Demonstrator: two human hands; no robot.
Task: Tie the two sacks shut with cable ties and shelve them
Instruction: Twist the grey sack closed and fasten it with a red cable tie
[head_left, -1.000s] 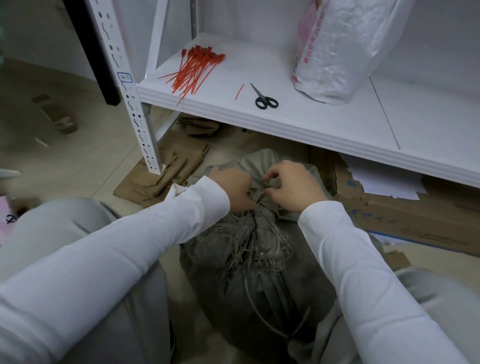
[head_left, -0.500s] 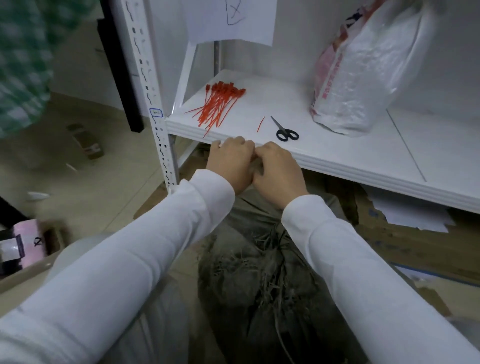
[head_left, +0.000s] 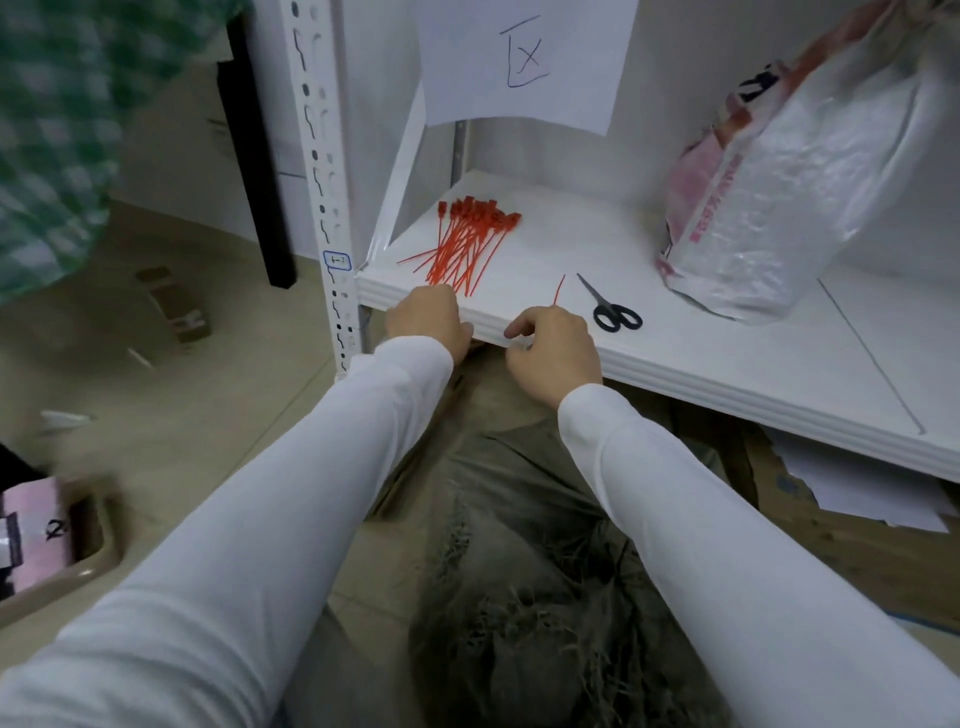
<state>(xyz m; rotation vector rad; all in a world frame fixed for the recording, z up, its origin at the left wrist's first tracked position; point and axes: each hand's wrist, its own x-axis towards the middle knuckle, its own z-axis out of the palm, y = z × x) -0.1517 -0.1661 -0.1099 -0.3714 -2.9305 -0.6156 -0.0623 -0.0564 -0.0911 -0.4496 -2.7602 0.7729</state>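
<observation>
A grey, frayed woven sack (head_left: 524, 582) stands on the floor between my arms, below the shelf. A white plastic sack with pink print (head_left: 789, 202) stands on the white shelf (head_left: 727, 358) at the right. A bundle of red cable ties (head_left: 467, 241) lies at the shelf's left end, and one loose red tie (head_left: 559, 289) lies beside black scissors (head_left: 614, 313). My left hand (head_left: 427, 323) is at the shelf's front edge, right by the bundle's tips, its fingers hidden. My right hand (head_left: 555, 354) hovers at the shelf edge with loosely curled fingers and nothing visible in it.
A perforated white upright (head_left: 323, 182) stands left of the shelf. A paper sheet with a drawn mark (head_left: 524, 57) hangs above it. Cardboard and white papers (head_left: 852, 499) lie under the shelf. A beige tray with a pink item (head_left: 36, 540) sits at the left. Someone's green checked clothing (head_left: 47, 130) shows at the upper left.
Both hands have come off the grey sack's neck and risen to the shelf edge, then moved apart. My view has tilted up toward the shelf.
</observation>
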